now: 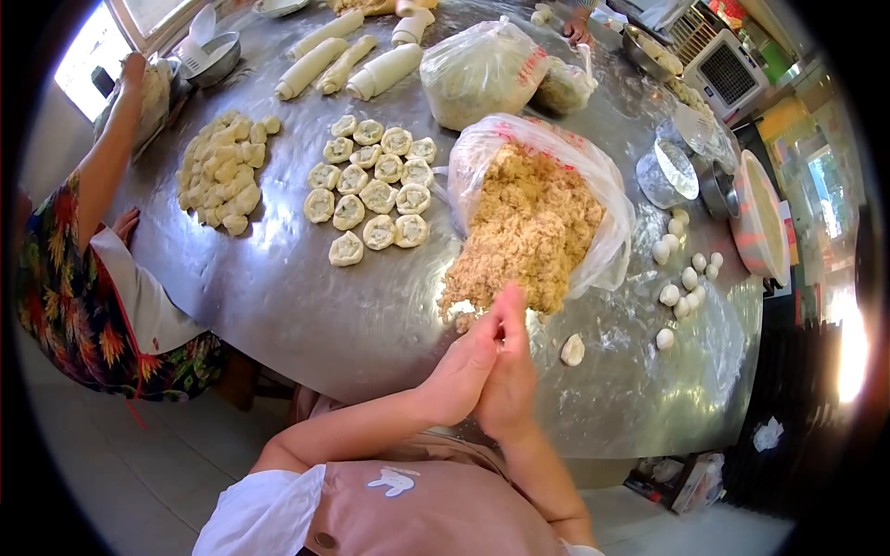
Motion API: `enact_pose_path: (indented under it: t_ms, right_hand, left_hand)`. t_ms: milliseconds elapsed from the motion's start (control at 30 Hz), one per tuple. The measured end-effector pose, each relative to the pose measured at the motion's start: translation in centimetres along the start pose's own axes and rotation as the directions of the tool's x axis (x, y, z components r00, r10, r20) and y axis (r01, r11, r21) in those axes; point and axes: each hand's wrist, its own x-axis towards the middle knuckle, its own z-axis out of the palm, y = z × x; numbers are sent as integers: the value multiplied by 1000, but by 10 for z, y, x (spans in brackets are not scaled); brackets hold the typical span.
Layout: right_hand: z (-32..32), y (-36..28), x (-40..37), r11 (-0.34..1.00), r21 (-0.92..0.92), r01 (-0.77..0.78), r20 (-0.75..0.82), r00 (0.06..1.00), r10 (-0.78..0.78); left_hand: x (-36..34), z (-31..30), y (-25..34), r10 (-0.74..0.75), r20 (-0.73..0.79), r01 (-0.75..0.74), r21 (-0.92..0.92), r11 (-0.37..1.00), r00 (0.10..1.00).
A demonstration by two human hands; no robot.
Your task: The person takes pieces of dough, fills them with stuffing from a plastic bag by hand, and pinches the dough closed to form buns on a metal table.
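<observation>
We press left hand [457, 373] and right hand [510, 382] palm to palm over the counter [306, 306], near the crumb filling [524, 236].

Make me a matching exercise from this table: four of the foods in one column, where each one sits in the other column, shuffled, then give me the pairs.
Things:
1. long dough rolls
2. small white balls
3. crumbly filling
4. filled dough rounds

Places:
A. in rows at the middle of the table
B. spilling from an open plastic bag
C. at the far end, lying side by side
D. scattered at the right side, near a big bowl

Pairs: 1-C, 2-D, 3-B, 4-A
</observation>
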Motion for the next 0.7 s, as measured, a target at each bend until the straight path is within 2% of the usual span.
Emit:
enact_pose_path:
  t_ms: [33, 67, 133, 167, 200, 233, 300, 333, 433, 467, 500, 533, 567, 633, 700]
  right_hand:
    - [-6, 7, 3, 999, -28, -29, -56, 998, 28]
    - [-10, 15, 9, 997, -53, -59, -109, 993, 53]
    - [-14, 25, 23, 990, -98, -104, -210, 974, 81]
    - [-14, 23, 25, 992, -80, -102, -205, 975, 84]
    - [-13, 19, 26, 993, -60, -99, -197, 977, 85]
    - [-12, 16, 26, 994, -40, -98, -190, 978, 89]
    - [-5, 6, 18, 989, 144, 14, -93, 996, -1]
    - [1, -7, 19, 969, 245, 23, -86, 996, -2]
    - [5, -12, 15, 876, 483, -3, -109, 992, 64]
    - [8, -16, 15, 840, 542, 7, -129, 989, 75]
    - [10, -18, 14, 802, 598, 17, -147, 985, 88]
    - [9, -17, 13, 816, 575, 58, -123, 992, 17]
    - [11, -16, 8, 887, 461, -10, -84, 995, 55]
    - [15, -12, -4, 970, 201, -136, -26, 989, 144]
    - [24, -4, -7, 938, 300, -171, -1, 984, 179]
  left_hand:
    - [-5, 0, 3, -8, 73, 9, -11, 1000, 997]
    - [-10, 4, 4, -31, 53, 26, 98, 995, 998]
    - [-11, 10, 15, 34, 52, -42, 144, 989, 998]
    - [-10, 11, 18, 71, 50, -79, 168, 983, 996]
    - [-10, 13, 17, 82, 21, -84, 135, 987, 996]
    - [-8, 13, 19, 1, -4, -1, 61, 998, 1000]
    - [-6, 13, 23, -169, -29, 166, -89, 982, 985]
    - [-2, 16, 24, -132, -96, 123, -98, 988, 987]
    - [1, 11, 20, -208, -179, 189, -121, 975, 962]
    - [5, 14, 22, -238, -313, 199, -153, 968, 919]
    - [6, 8, 19, -270, -324, 209, -210, 955, 907]
    - [9, -1, 13, -302, -330, 218, -267, 938, 894]
    - [11, -6, 10, -336, -333, 227, -326, 918, 881]
    - [14, -9, 24, -254, -417, 79, -393, 916, 873]
    - [13, -16, 32, -201, -516, -17, -387, 922, 833]
